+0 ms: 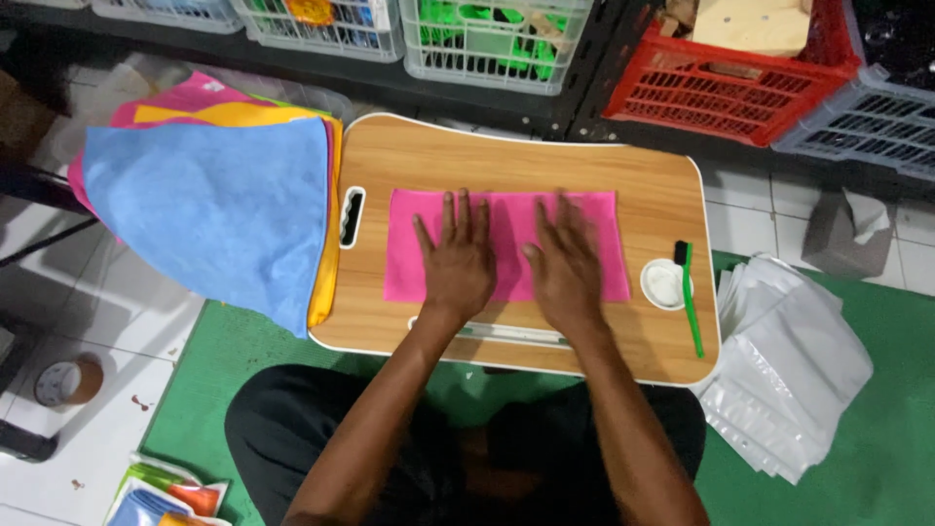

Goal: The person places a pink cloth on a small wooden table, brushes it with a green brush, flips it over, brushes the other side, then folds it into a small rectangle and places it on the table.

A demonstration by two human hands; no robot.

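Note:
A pink cloth (pixel 506 212) lies folded into a flat rectangle on a small wooden lap table (pixel 506 151). My left hand (pixel 456 255) and my right hand (pixel 567 261) both rest palm-down on the cloth, side by side, fingers spread and pointing away from me. Neither hand grips anything. A stack of cloths with a blue cloth (pixel 219 209) on top sits to the left, overhanging the table's left edge.
A green brush (pixel 690 297) and a small white round dish (pixel 664 283) lie at the table's right end. White plastic bags (pixel 789 365) are piled on the green mat to the right. Plastic crates line the back; a tape roll (pixel 66 382) lies on the floor at left.

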